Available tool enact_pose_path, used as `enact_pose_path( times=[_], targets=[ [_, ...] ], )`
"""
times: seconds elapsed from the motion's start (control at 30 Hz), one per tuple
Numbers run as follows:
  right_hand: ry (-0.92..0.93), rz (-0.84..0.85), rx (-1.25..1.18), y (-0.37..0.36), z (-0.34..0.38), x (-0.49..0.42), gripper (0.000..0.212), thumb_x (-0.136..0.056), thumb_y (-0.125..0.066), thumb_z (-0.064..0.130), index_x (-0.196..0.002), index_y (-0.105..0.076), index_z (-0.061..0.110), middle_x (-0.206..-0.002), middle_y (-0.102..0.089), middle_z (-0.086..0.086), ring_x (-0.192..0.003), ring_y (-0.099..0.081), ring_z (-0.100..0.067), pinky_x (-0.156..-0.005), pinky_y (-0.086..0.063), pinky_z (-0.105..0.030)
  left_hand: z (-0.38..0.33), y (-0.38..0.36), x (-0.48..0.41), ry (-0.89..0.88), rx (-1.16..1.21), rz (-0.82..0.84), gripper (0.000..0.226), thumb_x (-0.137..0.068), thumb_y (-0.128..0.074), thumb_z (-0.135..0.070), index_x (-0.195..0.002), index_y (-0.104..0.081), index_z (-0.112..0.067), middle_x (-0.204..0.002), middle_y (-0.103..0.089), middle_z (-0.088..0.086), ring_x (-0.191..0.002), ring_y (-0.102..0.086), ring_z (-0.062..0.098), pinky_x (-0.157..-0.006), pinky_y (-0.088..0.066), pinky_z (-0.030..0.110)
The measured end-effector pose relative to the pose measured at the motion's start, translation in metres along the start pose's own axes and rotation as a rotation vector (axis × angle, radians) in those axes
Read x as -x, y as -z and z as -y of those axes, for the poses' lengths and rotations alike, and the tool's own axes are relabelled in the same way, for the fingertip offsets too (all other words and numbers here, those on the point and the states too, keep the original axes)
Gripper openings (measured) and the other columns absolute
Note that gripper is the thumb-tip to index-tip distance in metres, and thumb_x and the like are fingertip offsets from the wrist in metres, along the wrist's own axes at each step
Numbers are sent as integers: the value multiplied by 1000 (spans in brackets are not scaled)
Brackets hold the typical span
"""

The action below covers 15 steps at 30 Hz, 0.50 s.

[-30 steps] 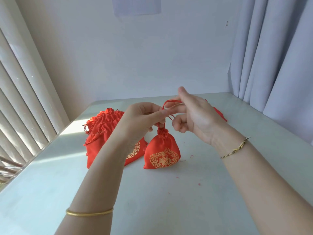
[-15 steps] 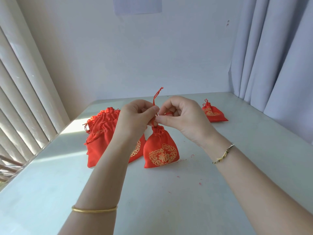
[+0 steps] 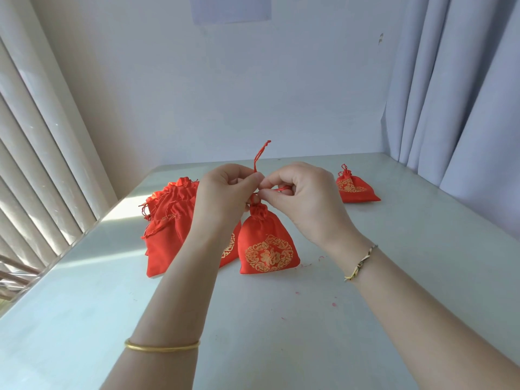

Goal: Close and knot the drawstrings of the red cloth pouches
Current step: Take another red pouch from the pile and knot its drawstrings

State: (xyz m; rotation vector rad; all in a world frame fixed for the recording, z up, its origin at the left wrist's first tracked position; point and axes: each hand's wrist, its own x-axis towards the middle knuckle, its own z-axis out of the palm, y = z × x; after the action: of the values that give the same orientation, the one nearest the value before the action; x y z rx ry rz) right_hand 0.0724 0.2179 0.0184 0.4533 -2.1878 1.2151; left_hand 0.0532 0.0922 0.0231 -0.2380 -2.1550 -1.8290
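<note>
since a second ago: loop above the hands gone, drawn down to the gathered neck, one drawstring end (image 3: pixel 261 154) now standing free (knot likely cinching, not yet snug). left hand (image 3: pixel 225 192) pinching that cord, right hand (image 3: pixel 304 198) pinching the other strand. pouch (image 3: pixel 267 243) directly beneath the fingertips, base on the table (image 3: pixel 394 277). untied pile (image 3: pixel 168 220) behind the left wrist; finished pouch (image 3: pixel 354 187) beyond the right hand.

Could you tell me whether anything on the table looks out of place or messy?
Only small things: red thread scraps lie scattered on the table right of the pouch being tied. The pile of pouches on the left is heaped unevenly, mouths still loose. Nothing looks damaged.
</note>
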Motion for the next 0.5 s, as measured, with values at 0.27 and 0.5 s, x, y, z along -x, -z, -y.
enact_pose_path(
  times=[0.27,0.5],
  targets=[
    [55,50,254,0,-4,-1,9,-85,-63,15,-85,-72,12,-76,-55,4,-69,-59,-14,-69,-48,-30,-9,0,4,62,88,94,30,-82,-58,3,-102,-64,-18,-71,-58,4,-61,-59,12,-62,-48,23],
    [-452,179,-422,8,-9,-5,13,-86,-60,6,-75,-65,10,-48,-44,10,-35,-35,-1,-40,-24,-13,-15,3,11,-49,-39,82,55,-78,-63,4,-117,-50,-32,-103,-50,1,-67,-55,9,-68,-50,28]
  ],
)
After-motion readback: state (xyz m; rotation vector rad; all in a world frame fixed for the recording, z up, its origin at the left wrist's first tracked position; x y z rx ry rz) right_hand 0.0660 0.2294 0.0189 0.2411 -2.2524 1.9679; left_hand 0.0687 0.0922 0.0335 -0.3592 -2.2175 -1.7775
